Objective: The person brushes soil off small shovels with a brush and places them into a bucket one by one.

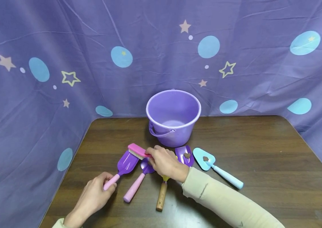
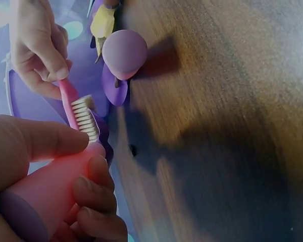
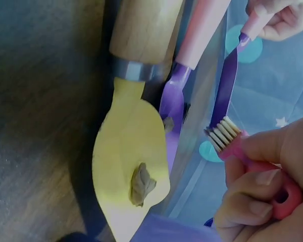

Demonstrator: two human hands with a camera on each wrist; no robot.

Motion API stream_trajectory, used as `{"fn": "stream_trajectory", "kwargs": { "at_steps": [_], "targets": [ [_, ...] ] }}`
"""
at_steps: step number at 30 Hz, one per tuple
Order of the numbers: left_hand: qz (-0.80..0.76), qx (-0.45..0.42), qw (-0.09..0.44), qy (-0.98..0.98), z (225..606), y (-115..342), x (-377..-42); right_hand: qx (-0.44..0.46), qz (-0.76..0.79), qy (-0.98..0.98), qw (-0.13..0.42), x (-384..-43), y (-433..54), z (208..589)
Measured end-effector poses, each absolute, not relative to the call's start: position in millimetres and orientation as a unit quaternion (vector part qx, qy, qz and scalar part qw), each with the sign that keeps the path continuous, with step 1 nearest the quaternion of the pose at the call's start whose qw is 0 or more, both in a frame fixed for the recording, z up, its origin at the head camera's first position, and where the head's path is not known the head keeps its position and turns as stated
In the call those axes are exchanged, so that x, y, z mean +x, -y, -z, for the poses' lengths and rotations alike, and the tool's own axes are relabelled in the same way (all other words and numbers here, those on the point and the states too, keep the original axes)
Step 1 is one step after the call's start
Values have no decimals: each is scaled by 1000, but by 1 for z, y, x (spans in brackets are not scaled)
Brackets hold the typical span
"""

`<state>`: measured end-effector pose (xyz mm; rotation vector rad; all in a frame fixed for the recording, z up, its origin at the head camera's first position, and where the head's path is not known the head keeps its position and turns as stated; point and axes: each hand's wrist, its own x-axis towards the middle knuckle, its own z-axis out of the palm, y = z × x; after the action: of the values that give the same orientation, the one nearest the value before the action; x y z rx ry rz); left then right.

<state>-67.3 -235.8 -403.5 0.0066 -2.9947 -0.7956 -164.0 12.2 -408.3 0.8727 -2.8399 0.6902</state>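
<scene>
My left hand (image 1: 93,193) grips the pink handle of a purple toy shovel (image 1: 128,163), whose blade points away toward the bucket. In my right hand (image 1: 167,162) is a pink brush (image 1: 136,149) with pale bristles, held by its handle. The bristles (image 2: 85,118) lie against the shovel's blade near its far end. Under and beside the right forearm are a smaller purple shovel (image 1: 134,187) with a pink handle and a yellow trowel (image 3: 129,146) with a wooden handle. A brown clump (image 3: 141,185) sits on the yellow blade.
A purple bucket (image 1: 173,109) with its handle hanging down stands at the table's back. Right of my right hand lie another purple shovel (image 1: 184,152) and a light blue trowel (image 1: 226,175), each with a brown clump. A patterned purple cloth (image 1: 161,47) hangs behind the wooden table (image 1: 263,152).
</scene>
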Motion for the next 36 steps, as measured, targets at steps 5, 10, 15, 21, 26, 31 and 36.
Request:
{"fn": "stream_trajectory", "kwargs": {
  "at_steps": [5, 10, 15, 21, 26, 31, 36],
  "targets": [
    [263, -8, 43, 964, 404, 236, -67, 260, -239, 934, 64, -171, -18, 410],
    [268, 1, 35, 963, 404, 237, -69, 245, -255, 933, 66, -172, -22, 410],
    [272, 6, 25, 962, 405, 238, -70, 249, -269, 928, 68, -169, -25, 408],
    [289, 19, 13, 957, 406, 241, -69, 259, -283, 920, 77, -166, -25, 405],
    [308, 29, 4, 951, 405, 242, -70, 263, -295, 915, 82, -163, -28, 401],
    [331, 30, 5, 943, 405, 243, -72, 269, -310, 908, 85, -159, -29, 397],
    [367, 30, 7, 930, 405, 242, -73, 272, -319, 903, 96, -156, -31, 395]
  ]
}}
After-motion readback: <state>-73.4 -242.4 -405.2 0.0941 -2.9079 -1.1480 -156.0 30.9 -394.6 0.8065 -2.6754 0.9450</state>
